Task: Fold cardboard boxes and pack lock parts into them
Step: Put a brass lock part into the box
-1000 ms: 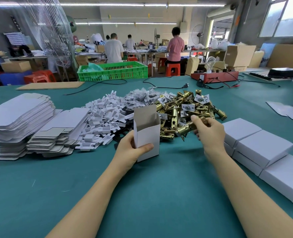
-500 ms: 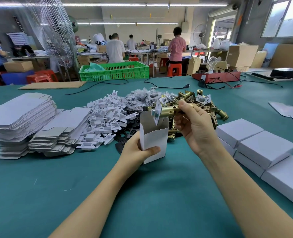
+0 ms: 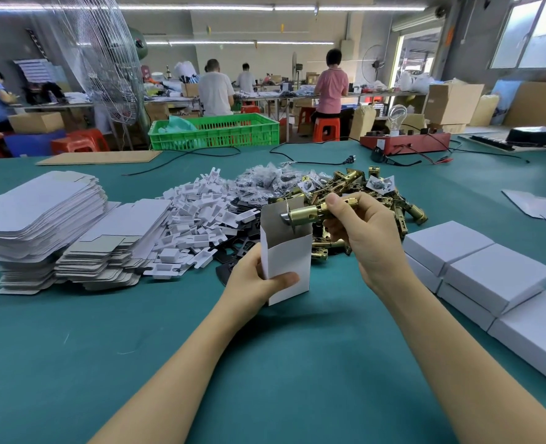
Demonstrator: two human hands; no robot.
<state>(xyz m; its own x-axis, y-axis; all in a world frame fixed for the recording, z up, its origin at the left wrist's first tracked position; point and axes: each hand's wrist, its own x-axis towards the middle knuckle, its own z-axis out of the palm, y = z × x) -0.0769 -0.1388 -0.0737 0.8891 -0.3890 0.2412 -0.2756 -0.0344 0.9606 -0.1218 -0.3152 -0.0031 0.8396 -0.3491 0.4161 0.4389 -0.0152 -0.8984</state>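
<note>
My left hand (image 3: pixel 253 282) grips a small white cardboard box (image 3: pixel 287 261) standing upright on the green table (image 3: pixel 265 363), its top flap open. My right hand (image 3: pixel 366 232) holds a brass latch bolt (image 3: pixel 306 213) sideways just above the box's open mouth, its metal faceplate end over the opening. Behind lies a heap of brass lock parts (image 3: pixel 393 200). Left of it are white plastic inserts (image 3: pixel 198 219) and small bagged parts (image 3: pixel 265 184). Two stacks of flat unfolded boxes (image 3: pixel 41 219) sit at the far left.
Closed white boxes (image 3: pixel 489 277) are stacked in rows at the right. A green crate (image 3: pixel 217 133), a red device with a bulb (image 3: pixel 403 141) and black cables lie at the table's far side. People work at benches beyond.
My right hand picked a brass latch bolt out of the heap and brought it left over the open box. The left hand kept holding the box, shifting it slightly right.
</note>
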